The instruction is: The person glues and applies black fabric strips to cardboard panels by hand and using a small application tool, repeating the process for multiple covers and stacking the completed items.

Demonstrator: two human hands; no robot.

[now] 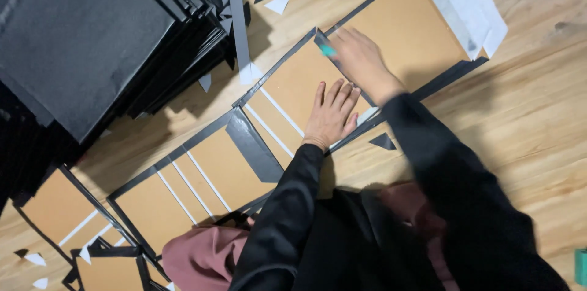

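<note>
The left hand (332,115) is laid flat, fingers spread, on the brown board cover (306,83), which lies in the middle of the wooden floor (538,114) with its black wrap folded up along the edges. The right hand (361,62) is closed around a small teal tool (328,50), pressed against the black paper flap (319,39) at the far corner of the cover; the two hands are apart, the left nearer, the right farther. For a clean fold, it is judged that the board should be kept pinned by the flat palm while the tool is drawn firmly along the edge, so that no bubbles or creases are left. To the right, a white backing sheet (471,3) is seen peeled back. More open covers (202,187) are lined up to the near left, a stack of black sheets (92,28) is piled at the far left, and trimmed paper triangles (278,3) are scattered about
</note>
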